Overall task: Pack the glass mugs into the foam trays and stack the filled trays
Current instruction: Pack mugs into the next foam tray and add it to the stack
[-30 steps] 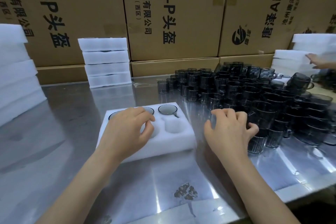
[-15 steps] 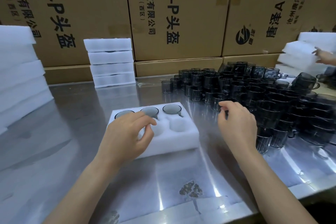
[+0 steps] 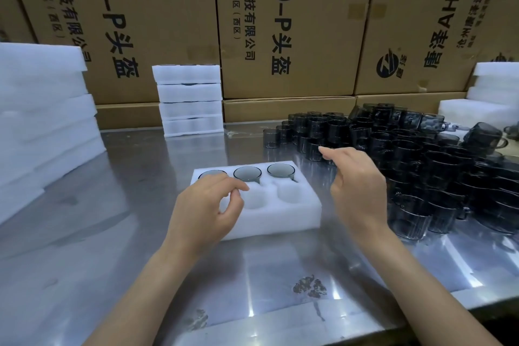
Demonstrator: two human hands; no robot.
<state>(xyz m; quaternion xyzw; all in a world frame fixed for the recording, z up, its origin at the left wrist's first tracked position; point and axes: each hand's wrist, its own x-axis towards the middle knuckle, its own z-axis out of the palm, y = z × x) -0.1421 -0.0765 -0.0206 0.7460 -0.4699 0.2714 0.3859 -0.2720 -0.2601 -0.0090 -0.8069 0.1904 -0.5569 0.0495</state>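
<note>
Foam tray [image 3: 292, 216] sits mid-table [image 3: 112, 233], three mugs [image 3: 280, 171] filling its far row, bare steel around it. Left hand [image 3: 205, 205] hovers over the tray's left end, fingers loosely curled, empty. Right hand [image 3: 356, 185] hangs beside the mug pile [image 3: 421, 166], fingers relaxed.

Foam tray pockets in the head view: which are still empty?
The near-row pockets of the foam tray show bare foam; the far row holds three mugs.

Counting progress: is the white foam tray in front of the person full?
No, the white foam tray is partly filled: three back pockets hold glass mugs; two visible front pockets are empty.
</note>
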